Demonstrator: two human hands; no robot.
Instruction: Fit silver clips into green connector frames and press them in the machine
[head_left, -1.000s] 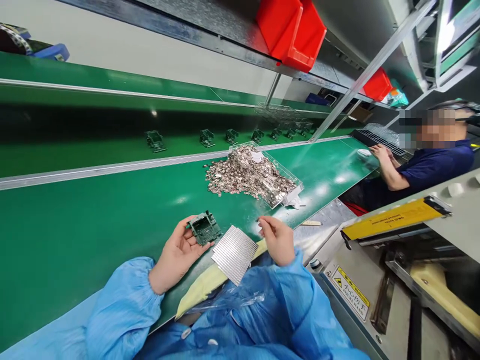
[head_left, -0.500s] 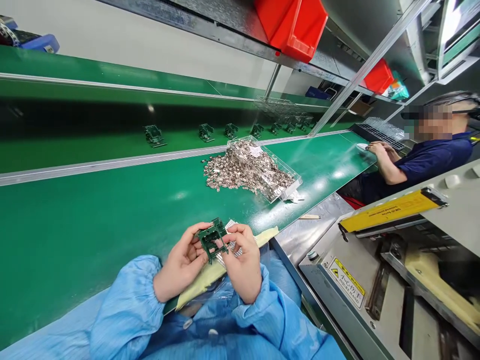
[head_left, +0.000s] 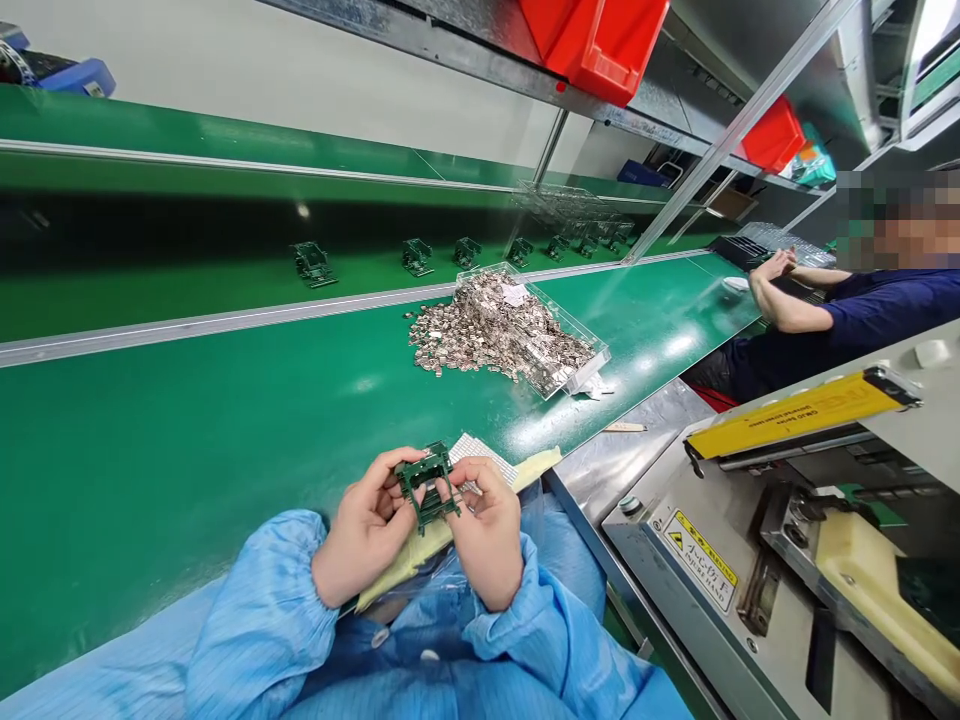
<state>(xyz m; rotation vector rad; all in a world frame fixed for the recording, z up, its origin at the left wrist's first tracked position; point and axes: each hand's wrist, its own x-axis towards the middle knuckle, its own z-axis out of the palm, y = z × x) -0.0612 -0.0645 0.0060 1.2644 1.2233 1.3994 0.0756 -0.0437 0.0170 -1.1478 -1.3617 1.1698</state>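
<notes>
A small dark green frame-like part [head_left: 427, 468], with an opening through its middle, is held up in front of me between both hands. My left hand [head_left: 369, 525] closes on its left side. My right hand [head_left: 486, 530] pinches its right side, with the thumb near the lower edge. Under the hands lies a sheet with rows of small white pieces [head_left: 480, 458]. Beneath it is a yellow sheet [head_left: 412, 563], partly hidden by my hands. Whether my fingers also hold a smaller piece cannot be seen.
A heap of small metal pieces [head_left: 465, 335] spills from a clear tray [head_left: 589, 370] on the green table [head_left: 187, 440]. Several green parts [head_left: 313, 264] stand along the back ledge. At right is a machine with a warning label [head_left: 701, 560]. Beyond sits a co-worker [head_left: 862, 310].
The green part has turned slightly in my hands, so its opening shows more. My view has shifted a little. The co-worker's hands have risen away from the white object on the table.
</notes>
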